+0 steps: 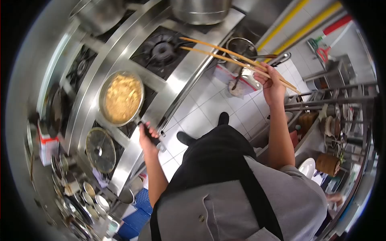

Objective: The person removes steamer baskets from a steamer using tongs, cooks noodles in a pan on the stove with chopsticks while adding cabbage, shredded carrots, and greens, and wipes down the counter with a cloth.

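A frying pan [141, 105] of yellowish-brown food [122, 97] sits over a burner on the stove in the head view. My left hand [148, 136] is closed around the pan's black handle. Out to the right, above the floor, my right hand [272, 82] grips a pair of long wooden chopsticks [225, 50]. Their tips point left toward the bare burner [163, 49] and stand apart from each other, well away from the pan.
Large metal pots [201, 11] stand at the back of the stove [189, 60]. A round glass lid [100, 150] lies left of my left hand. Several small containers [90, 197] crowd the lower left. Metal shelving [333, 105] lines the right side, beside the tiled floor [209, 106].
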`<state>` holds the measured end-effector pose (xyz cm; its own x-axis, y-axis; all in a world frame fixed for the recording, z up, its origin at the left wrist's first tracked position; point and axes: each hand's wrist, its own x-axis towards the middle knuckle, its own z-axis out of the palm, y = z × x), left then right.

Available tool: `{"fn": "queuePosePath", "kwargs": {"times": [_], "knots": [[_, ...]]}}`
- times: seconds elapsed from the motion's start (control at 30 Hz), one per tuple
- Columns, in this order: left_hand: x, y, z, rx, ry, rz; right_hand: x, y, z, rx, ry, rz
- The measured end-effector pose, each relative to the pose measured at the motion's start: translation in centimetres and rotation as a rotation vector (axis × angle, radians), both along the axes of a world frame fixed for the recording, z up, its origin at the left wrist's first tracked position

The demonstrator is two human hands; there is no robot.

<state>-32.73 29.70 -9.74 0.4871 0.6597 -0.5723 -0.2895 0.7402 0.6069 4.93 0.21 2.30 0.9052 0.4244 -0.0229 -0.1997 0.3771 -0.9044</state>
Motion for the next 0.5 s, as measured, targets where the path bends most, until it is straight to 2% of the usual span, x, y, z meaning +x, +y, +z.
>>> {"fn": "queuePosePath", "kwargs": {"times": [0.1, 0.17, 0.23, 0.3, 0.33, 0.4, 0.43, 0.47, 0.5], "knots": [[-0.3, -2.1, -0.3, -0.107, -0.191, 0.182, 6.7, -6.0, -2.1, -0.059, -0.019, -0.187], [1.7, -6.0, -0.4, -0.231, -0.050, 0.515, 11.3, -9.4, -5.7, -0.079, 0.040, -0.321], [0.3, -8.8, -6.2, -0.214, -0.032, 0.232, 15.7, -11.1, -10.2, -0.140, 0.095, -0.467], [1.7, -12.0, -8.6, -0.221, 0.234, -0.058, 20.0, -11.7, -16.4, -0.190, 0.092, -0.498], [2.8, -13.2, -9.3, -0.233, 0.233, -0.184, 22.0, -11.1, -19.3, -0.153, 0.151, -0.531], [6.9, -15.3, -9.0, -0.213, 0.273, -0.365, 25.1, -8.7, -23.7, -0.132, 0.258, -0.587], [9.7, -16.1, -7.7, -0.180, 0.313, -0.428, 26.2, -7.3, -24.6, -0.242, 0.264, -0.558], [12.3, -16.4, -7.1, -0.130, 0.331, -0.499, 27.5, -5.8, -28.2, -0.226, 0.291, -0.576], [14.6, -16.1, -7.1, -0.093, 0.343, -0.574, 28.7, -5.0, -31.6, -0.534, 0.246, -0.453]]}}
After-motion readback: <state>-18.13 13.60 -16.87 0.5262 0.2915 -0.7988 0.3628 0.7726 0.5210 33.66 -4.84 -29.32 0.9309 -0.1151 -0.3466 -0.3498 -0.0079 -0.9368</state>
